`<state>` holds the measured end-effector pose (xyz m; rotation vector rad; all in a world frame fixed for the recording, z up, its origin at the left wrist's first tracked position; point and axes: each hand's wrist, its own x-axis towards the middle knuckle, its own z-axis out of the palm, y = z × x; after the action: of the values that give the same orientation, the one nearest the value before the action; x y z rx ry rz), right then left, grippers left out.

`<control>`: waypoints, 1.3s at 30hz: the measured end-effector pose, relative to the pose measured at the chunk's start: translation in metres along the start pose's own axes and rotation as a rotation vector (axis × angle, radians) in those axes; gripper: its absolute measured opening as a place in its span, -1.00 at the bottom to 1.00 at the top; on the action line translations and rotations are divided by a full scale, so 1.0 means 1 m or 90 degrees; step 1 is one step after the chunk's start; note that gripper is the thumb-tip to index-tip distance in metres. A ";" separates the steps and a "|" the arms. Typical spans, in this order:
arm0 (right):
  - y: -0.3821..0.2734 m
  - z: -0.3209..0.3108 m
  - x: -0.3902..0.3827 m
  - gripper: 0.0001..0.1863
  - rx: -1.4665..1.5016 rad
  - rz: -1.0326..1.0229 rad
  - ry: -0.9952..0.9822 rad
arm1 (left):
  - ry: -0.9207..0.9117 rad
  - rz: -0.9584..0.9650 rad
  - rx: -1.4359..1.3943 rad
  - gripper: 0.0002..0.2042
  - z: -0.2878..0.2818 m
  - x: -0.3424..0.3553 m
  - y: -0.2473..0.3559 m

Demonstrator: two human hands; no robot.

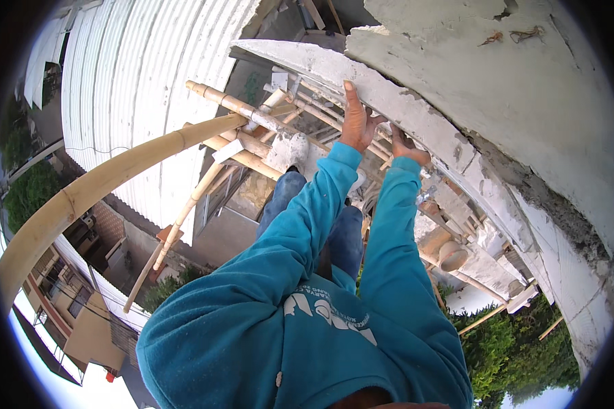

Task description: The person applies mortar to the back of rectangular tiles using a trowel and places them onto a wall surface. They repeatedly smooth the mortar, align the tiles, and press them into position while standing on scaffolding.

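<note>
A long, curved concrete ledge (416, 112) with a rough, pale grey surface runs diagonally along the wall. My left hand (357, 123) grips its outer edge, thumb stretched upward and fingers bent at the edge. Just to the right, my right hand (408, 146) is closed at the same edge, its fingertips partly hidden. Along the ledge's lower side runs a thin grey border; I cannot tell whether it is a separate strip. Both arms, in teal sleeves, reach forward from my body.
Bamboo scaffolding surrounds me, with a thick curved bamboo pole (116, 160) at the left. The rough plastered wall (505, 88) rises at the right. A round bucket-like container (451, 255) sits below on the right. Corrugated roofing (143, 88) and houses lie far below.
</note>
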<state>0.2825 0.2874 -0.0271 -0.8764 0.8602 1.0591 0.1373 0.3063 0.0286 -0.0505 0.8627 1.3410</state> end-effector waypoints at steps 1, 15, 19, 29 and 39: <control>0.009 0.001 -0.005 -0.35 -0.031 -0.039 0.043 | -0.001 0.008 0.006 -0.01 -0.004 0.006 0.001; 0.004 0.007 -0.017 -0.34 -0.236 -0.087 0.124 | 0.015 -0.067 0.059 -0.14 -0.002 0.008 0.005; -0.014 -0.022 -0.119 -0.45 -0.467 -0.261 -0.039 | 0.073 -0.108 0.055 -0.05 -0.020 0.019 -0.001; -0.045 0.240 -0.398 -0.55 -0.319 -1.512 -0.450 | 0.042 -0.099 0.005 0.17 0.000 -0.004 0.036; -0.039 0.298 -0.365 -0.48 -0.264 -1.591 -0.527 | 0.056 -0.126 0.032 0.28 -0.012 -0.004 0.035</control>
<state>0.2738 0.4191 0.4272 -0.9176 -1.2391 -0.7721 0.1015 0.3067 0.0376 -0.1525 0.9409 1.1380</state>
